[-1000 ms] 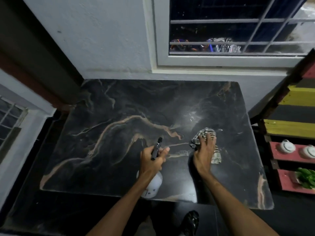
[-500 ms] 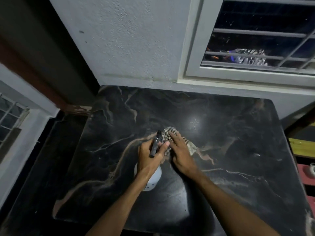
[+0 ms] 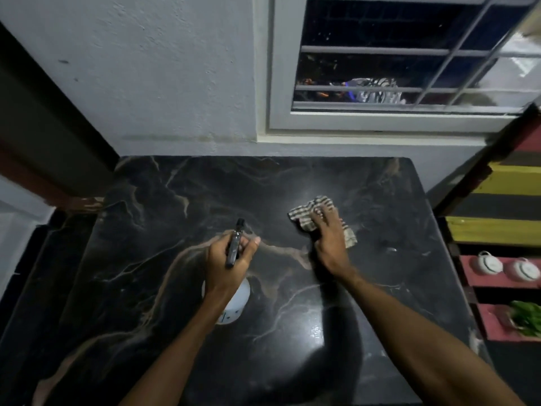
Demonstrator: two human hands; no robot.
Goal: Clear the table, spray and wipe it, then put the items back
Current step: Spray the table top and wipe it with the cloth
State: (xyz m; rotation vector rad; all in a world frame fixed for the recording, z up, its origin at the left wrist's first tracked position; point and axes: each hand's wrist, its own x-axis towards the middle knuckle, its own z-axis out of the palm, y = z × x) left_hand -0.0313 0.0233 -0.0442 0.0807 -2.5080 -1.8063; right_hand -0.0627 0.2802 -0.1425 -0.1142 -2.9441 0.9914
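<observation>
A black marble table (image 3: 164,288) with tan veins fills the middle of the view. My left hand (image 3: 228,262) grips a spray bottle (image 3: 234,303) by its dark trigger head, and the white body hangs below my wrist just above the table. My right hand (image 3: 328,238) presses flat on a striped cloth (image 3: 307,212) lying on the table's right-centre. The two hands are apart, with the cloth further back than the bottle.
A white wall and a barred window (image 3: 409,68) rise behind the table. At the right stands a striped shelf (image 3: 503,206) holding two white cups (image 3: 506,268) and green leaves (image 3: 527,317). A dark gap runs along the table's left side.
My right hand has slid the cloth to the right and further back, away from my left hand. The left hand keeps hold of the spray bottle in about the same place.
</observation>
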